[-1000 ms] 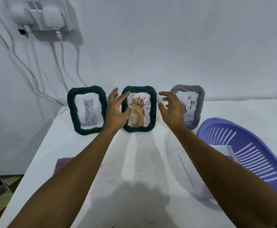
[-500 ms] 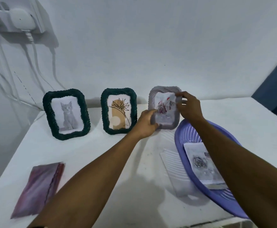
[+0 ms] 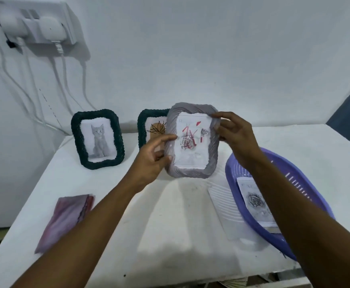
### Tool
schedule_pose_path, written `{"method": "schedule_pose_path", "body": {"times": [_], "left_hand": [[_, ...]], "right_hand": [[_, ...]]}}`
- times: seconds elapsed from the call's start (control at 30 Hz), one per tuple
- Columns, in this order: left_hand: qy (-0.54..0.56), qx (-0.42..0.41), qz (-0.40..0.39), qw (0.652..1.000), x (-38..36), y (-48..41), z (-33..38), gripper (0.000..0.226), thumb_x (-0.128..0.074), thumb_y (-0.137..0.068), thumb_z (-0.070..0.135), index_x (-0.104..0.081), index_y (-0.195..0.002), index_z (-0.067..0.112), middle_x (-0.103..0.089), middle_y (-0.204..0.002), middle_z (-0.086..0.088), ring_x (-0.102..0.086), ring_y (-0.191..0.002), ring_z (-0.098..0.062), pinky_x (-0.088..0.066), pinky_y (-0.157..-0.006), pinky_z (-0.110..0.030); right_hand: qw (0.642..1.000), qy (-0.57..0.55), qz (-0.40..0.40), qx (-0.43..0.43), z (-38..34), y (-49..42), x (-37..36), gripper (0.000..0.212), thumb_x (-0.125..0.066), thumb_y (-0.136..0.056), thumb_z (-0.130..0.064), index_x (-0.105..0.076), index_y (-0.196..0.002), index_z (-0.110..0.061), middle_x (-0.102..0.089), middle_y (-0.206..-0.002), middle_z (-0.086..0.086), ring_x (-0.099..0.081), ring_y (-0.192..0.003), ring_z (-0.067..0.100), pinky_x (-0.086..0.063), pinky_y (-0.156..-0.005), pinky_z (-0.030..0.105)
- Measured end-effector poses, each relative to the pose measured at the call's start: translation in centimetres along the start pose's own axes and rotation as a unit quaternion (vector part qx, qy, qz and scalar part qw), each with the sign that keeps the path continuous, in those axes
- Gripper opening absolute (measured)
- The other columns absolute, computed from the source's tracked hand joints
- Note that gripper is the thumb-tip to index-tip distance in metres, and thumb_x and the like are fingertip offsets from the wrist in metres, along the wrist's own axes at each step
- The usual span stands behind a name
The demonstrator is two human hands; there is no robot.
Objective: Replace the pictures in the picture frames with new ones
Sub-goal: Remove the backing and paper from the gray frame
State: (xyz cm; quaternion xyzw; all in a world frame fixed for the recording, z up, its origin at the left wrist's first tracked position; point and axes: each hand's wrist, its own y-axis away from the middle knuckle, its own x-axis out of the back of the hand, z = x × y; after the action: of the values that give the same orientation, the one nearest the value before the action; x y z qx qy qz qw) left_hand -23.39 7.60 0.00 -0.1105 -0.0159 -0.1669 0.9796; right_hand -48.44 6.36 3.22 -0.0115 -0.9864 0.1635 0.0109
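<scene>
— Which step are they on?

— Starting on one frame, I'd say. Well left of the grey wavy-rimmed picture frame [image 3: 192, 146], a folded pinkish-purple cloth [image 3: 66, 221] lies flat on the white table [image 3: 170, 235]. Nearer it, also to the left, a dark green braided frame with a kitten print [image 3: 97, 140] stands upright. A second dark green braided frame with a line-drawn plant [image 3: 144, 125] stands just behind the grey one, partly covered by it.

— And the hands?

— The left hand [image 3: 151, 161] grips the grey frame's left edge, one finger reaching across the front. The right hand [image 3: 235, 136] pinches its upper right rim. The frame looks held clear of the table, facing the person, with a rose print with red marks inside.

— What's next?

— Turning it over to open the back, I'd guess; I can't see any catch. To the right of the grey frame, a white ribbed sheet [image 3: 226, 206] lies by a purple slatted plastic basket [image 3: 230, 183]. In the basket is a grey rose print [image 3: 255, 201], likely the replacement.
</scene>
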Motion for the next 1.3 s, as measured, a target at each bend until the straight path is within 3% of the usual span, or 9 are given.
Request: {"method": "schedule_pose_path", "body": {"times": [0.2,0.37,0.5,0.67,0.83,0.97,1.07,1.17,1.3], "left_hand": [[-0.01,0.042,0.011,0.999,4.2,5.6,-1.0,0.049,-0.06,-0.09,-0.006,-0.061,-0.121,0.032,-0.055,-0.132,0.012,-0.061,-0.115,-0.014,-0.055,-0.088,-0.03],[-0.328,-0.057,0.056,0.941,5.0,7.6,-2.3,0.054,-0.073,-0.084,0.026,-0.047,-0.123,0.052,-0.032,-0.147,0.009,-0.028,-0.136,-0.01,-0.026,-0.108,-0.021],[-0.336,-0.074,-0.056,0.937,3.0,9.6,-1.5,0.061,-0.075,-0.076,0.048,-0.042,-0.126,0.063,-0.033,-0.135,0.018,-0.035,-0.124,0.003,-0.035,-0.094,-0.004],[-0.456,-0.1,-0.069,0.882,2.4,10.8,-2.0,0.063,-0.067,-0.085,0.045,-0.037,-0.14,0.046,-0.038,-0.132,0.008,-0.048,-0.114,-0.01,-0.052,-0.088,-0.022],[-0.4,-0.089,-0.019,0.912,3.0,11.9,-1.7,0.052,-0.071,-0.08,0.027,-0.051,-0.128,0.033,-0.047,-0.112,0.011,-0.059,-0.083,-0.01,-0.057,-0.074,-0.025],[-0.214,-0.05,0.051,0.974,3.5,12.5,-1.7,0.051,-0.073,-0.074,0.009,-0.054,-0.117,0.028,-0.055,-0.103,0.011,-0.062,-0.089,-0.016,-0.054,-0.064,-0.021],[-0.07,0.018,0.066,0.995,3.5,13.0,-2.4,0.05,-0.071,-0.079,0.001,-0.051,-0.117,0.026,-0.059,-0.107,0.009,-0.065,-0.093,-0.021,-0.06,-0.071,-0.038],[0.006,0.06,0.069,0.996,3.6,13.5,-3.7,0.053,-0.069,-0.081,-0.007,-0.051,-0.121,0.024,-0.06,-0.112,0.008,-0.066,-0.096,-0.025,-0.059,-0.077,-0.051],[-0.036,0.093,0.043,0.994,4.3,14.3,-5.7,0.063,-0.073,-0.08,0.001,-0.049,-0.131,0.031,-0.06,-0.125,0.008,-0.067,-0.099,-0.023,-0.058,-0.083,-0.041]], "right_hand": [[0.992,-0.078,-0.056,-0.082,0.9,2.7,-5.1,0.033,-0.063,-0.087,0.002,-0.062,-0.117,-0.012,-0.072,-0.103,0.009,-0.066,-0.089,0.022,-0.054,-0.067,0.036],[0.989,-0.086,-0.039,-0.111,1.6,3.7,-8.5,0.033,-0.064,-0.087,0.001,-0.063,-0.118,-0.011,-0.07,-0.113,0.008,-0.067,-0.098,0.024,-0.058,-0.073,0.041],[0.989,-0.088,-0.038,-0.117,1.5,4.4,-10.7,0.03,-0.063,-0.089,0.0,-0.062,-0.117,-0.011,-0.069,-0.117,0.008,-0.067,-0.102,0.026,-0.057,-0.068,0.038],[0.987,-0.061,-0.077,-0.126,0.4,5.2,-12.6,0.03,-0.064,-0.089,-0.002,-0.062,-0.117,-0.013,-0.067,-0.118,0.009,-0.067,-0.105,0.028,-0.057,-0.065,0.037],[0.984,-0.074,-0.116,-0.115,0.2,6.0,-12.4,0.038,-0.062,-0.092,-0.007,-0.06,-0.127,-0.022,-0.066,-0.119,0.008,-0.068,-0.101,0.028,-0.059,-0.077,0.039],[0.984,0.15,-0.066,-0.064,2.5,7.1,-11.0,0.031,-0.062,-0.093,-0.017,-0.064,-0.121,-0.031,-0.061,-0.127,-0.009,-0.058,-0.112,0.008,-0.053,-0.094,0.038],[0.962,0.228,-0.109,-0.107,4.7,8.4,-9.9,0.023,-0.063,-0.092,-0.031,-0.067,-0.113,-0.039,-0.046,-0.141,-0.009,-0.045,-0.126,0.012,-0.044,-0.103,0.038],[0.96,0.172,-0.138,-0.17,5.8,10.1,-9.7,0.025,-0.067,-0.088,-0.035,-0.067,-0.112,-0.042,-0.034,-0.148,-0.01,-0.048,-0.125,0.019,-0.048,-0.095,0.028],[0.956,0.222,-0.132,-0.136,7.6,11.9,-10.0,0.038,-0.076,-0.081,-0.022,-0.065,-0.111,-0.043,-0.032,-0.142,-0.01,-0.044,-0.128,0.022,-0.051,-0.087,0.016]]}}
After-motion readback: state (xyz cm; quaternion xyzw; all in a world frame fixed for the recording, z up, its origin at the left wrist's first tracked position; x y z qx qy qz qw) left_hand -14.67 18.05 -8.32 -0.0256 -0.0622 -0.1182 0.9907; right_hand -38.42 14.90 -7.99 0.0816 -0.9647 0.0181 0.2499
